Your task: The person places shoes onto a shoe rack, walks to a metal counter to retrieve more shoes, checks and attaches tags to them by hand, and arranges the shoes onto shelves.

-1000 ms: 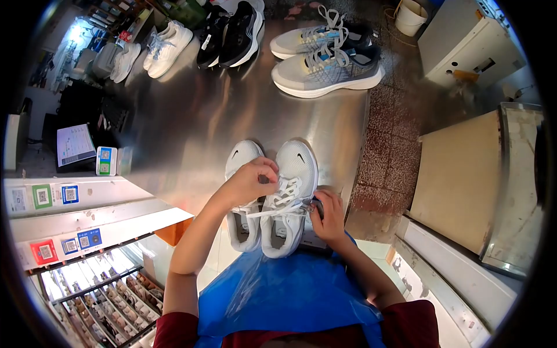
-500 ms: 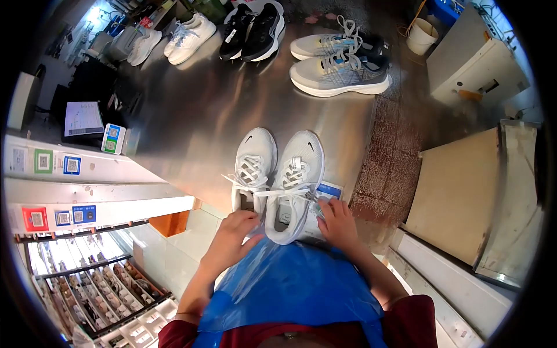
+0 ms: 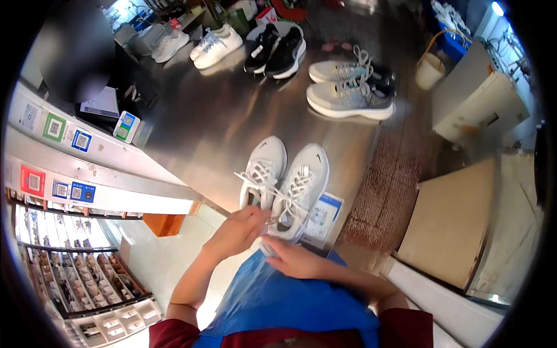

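Note:
A pair of white running shoes with tied laces stands at the near edge of the metal table, toes pointing away. My left hand (image 3: 239,231) is at the heel of the left shoe (image 3: 267,159), its fingers closed together; what they grip is hidden. My right hand (image 3: 296,260) lies just below the heel of the right shoe (image 3: 307,174), closed on a small silver metal tool (image 3: 267,249) whose exact kind I cannot make out. A card with a printed code (image 3: 326,216) lies beside the right shoe.
Grey running shoes (image 3: 351,101), black shoes (image 3: 284,55) and white shoes (image 3: 217,46) stand along the far side of the metal table (image 3: 203,116). Code signs (image 3: 55,126) line the left counter. A white bucket (image 3: 430,71) and a cabinet (image 3: 449,220) are on the right.
My right hand has swung left from beside the right shoe to below its heel, carrying the metal tool. My left hand has moved slightly, still at the left shoe's heel. The view has shifted.

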`<control>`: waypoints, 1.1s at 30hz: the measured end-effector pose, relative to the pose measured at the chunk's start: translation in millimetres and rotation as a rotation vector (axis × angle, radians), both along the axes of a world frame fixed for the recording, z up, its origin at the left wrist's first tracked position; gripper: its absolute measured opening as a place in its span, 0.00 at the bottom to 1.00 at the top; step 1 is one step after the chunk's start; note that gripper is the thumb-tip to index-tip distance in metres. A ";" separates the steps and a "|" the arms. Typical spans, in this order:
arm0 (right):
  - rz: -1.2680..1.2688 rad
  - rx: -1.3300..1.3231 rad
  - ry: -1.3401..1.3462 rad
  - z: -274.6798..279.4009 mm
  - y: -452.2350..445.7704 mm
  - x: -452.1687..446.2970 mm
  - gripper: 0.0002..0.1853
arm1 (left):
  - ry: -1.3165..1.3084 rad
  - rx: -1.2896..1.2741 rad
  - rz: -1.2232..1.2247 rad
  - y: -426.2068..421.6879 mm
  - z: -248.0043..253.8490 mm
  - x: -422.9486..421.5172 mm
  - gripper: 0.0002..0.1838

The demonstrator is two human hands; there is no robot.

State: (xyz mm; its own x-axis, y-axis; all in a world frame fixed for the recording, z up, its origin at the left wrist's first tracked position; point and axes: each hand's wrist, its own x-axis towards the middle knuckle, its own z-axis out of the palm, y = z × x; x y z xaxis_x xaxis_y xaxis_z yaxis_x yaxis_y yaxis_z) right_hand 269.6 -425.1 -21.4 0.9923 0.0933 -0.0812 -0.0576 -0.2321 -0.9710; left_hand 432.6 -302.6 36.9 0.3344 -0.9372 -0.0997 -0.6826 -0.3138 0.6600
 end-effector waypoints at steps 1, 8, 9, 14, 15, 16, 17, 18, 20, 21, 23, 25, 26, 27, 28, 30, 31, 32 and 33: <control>0.006 -0.046 0.143 4.1 5.6 6.2 0.28 | -0.057 0.017 -0.112 -0.6 -0.6 2.3 0.24; 0.185 -0.213 -0.085 -2.2 -1.2 -5.6 0.30 | -0.225 0.220 -0.123 2.8 -14.8 -5.0 0.40; 0.198 -0.220 -0.096 3.3 -8.7 -5.4 0.30 | -0.229 0.228 -0.106 4.2 -16.3 -4.3 0.41; 0.102 -0.068 0.050 15.6 -39.6 -6.6 0.22 | -0.283 0.181 -0.238 11.8 -9.2 4.5 0.42; 0.102 -0.065 0.048 18.0 -41.5 -6.5 0.22 | -0.285 0.185 -0.238 12.9 -9.2 6.6 0.42; 0.136 -0.084 0.083 21.8 -42.4 -5.1 0.21 | -0.244 0.123 -0.272 12.9 -7.9 10.1 0.42; 0.166 -0.103 0.117 23.8 -44.2 -2.7 0.20 | -0.204 0.062 -0.310 12.7 -6.2 15.5 0.41; 0.157 -0.101 0.116 21.8 -49.2 -2.9 0.20 | -0.168 -0.001 -0.286 12.5 -5.3 21.3 0.36; 0.255 0.064 0.118 20.3 -62.7 -4.8 0.18 | -0.085 -0.007 -0.257 6.1 10.6 41.3 0.33; 0.202 0.195 0.265 26.9 -73.9 -8.0 0.17 | 0.000 -0.016 -0.218 3.3 14.8 55.0 0.30; -0.144 0.408 0.496 28.5 -94.7 -17.5 0.15 | 0.032 -0.203 -0.190 -0.1 9.5 89.1 0.23; -0.670 0.552 0.457 0.7 -112.7 -36.0 0.14 | 0.063 -0.304 -0.143 -9.2 6.6 132.3 0.19; -0.802 0.583 0.394 -10.3 -114.6 -28.3 0.14 | 0.065 -0.307 -0.141 -16.8 0.3 158.9 0.15; -0.927 0.606 0.321 -21.1 -116.5 -20.4 0.15 | 0.073 -0.319 -0.163 -22.5 -9.9 185.1 0.15; -1.031 -0.015 0.340 -21.2 -112.2 -9.0 0.18 | 0.090 -0.330 -0.139 -28.5 -22.5 210.9 0.16; -1.090 -0.664 0.358 -33.4 -109.5 9.2 0.22 | 0.120 -0.360 -0.137 -47.0 -47.1 263.6 0.18; -0.998 -0.793 0.357 -49.8 -107.0 6.6 0.25 | 0.143 -0.349 -0.084 -56.0 -60.1 287.1 0.16; -0.898 -0.917 0.355 -51.8 -106.5 11.5 0.29 | 0.163 -0.337 -0.031 -66.4 -62.2 307.2 0.14; -0.908 -0.932 0.372 -51.8 -109.1 12.2 0.29 | 0.181 -0.345 -0.044 -76.1 -63.9 324.5 0.14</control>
